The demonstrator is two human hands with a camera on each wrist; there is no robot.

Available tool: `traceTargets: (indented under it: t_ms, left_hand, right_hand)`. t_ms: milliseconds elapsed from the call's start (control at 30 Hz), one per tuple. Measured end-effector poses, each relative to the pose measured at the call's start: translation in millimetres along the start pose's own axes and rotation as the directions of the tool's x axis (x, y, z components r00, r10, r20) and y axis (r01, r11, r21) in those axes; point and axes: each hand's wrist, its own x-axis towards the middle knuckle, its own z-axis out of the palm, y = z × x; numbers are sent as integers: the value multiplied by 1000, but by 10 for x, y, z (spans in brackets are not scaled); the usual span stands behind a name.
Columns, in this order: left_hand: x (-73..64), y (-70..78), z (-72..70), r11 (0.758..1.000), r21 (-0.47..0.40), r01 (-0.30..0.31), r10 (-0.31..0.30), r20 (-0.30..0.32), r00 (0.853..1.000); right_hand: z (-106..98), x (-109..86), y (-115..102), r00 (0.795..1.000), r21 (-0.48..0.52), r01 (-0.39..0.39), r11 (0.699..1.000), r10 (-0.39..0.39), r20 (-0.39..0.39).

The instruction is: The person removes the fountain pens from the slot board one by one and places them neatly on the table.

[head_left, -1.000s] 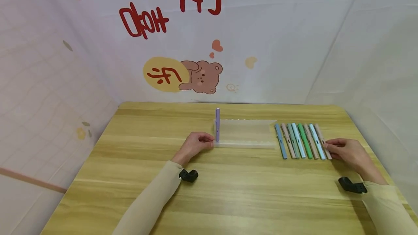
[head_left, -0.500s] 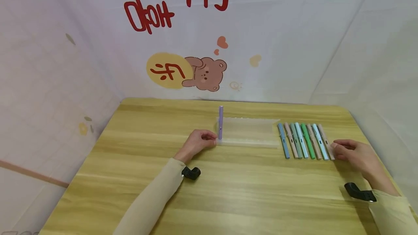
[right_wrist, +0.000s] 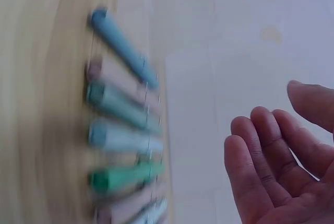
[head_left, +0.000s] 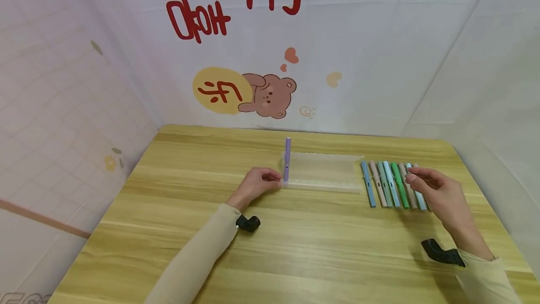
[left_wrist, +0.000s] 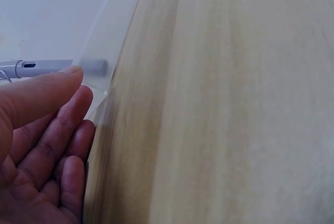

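My left hand (head_left: 258,183) holds the left end of a clear plastic pen stand (head_left: 325,186), thumb and forefinger at its front corner. A purple pen (head_left: 288,158) stands upright at that end; its lower part shows through the clear lip in the left wrist view. My right hand (head_left: 443,196) hovers over the right end of a row of capped pens, fingers loosely bent and holding nothing. From the left, the row has a blue pen (head_left: 368,184), a pinkish-beige one and several in greens, light blues and beige, including a green pen (head_left: 401,185). The hand partly hides the rightmost pens.
Everything stands on a wood-grain table (head_left: 312,247). A white printed backdrop (head_left: 363,60) rises behind the table's back edge, with more white sheeting at both sides. The pen row lies just right of the stand. A black wrist camera (head_left: 440,252) sits on each wrist.
My right hand has lifted off the rightmost beige pen and moved left above the row. My left hand stays at the stand's end. The head view has shifted slightly.
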Motion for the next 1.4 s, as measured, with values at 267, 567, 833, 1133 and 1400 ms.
traceTargets:
  t_ms: [267,567,833,1133,1400]
  left_hand:
    - [-8,-21,3,1000,-5,12,-12,0,1000]
    - [11,-9,2,1000,-12,0,0,1,1000]
    - [17,13,-13,1000,10,6,-6,-7,1000]
    - [22,-13,-15,1000,14,8,-8,-4,1000]
    - [26,-30,10,1000,0,14,-14,-2,1000]
  right_hand:
    - [400,19,-287,997,6,78,997,-79,23]
    - [812,113,-501,976,54,198,979,-202,84]
    - [1148,202,-609,958,122,225,967,-243,155]
    - [1493,285,-666,949,156,210,965,-240,206]
    - [1754,357,-794,940,173,169,970,-211,267]
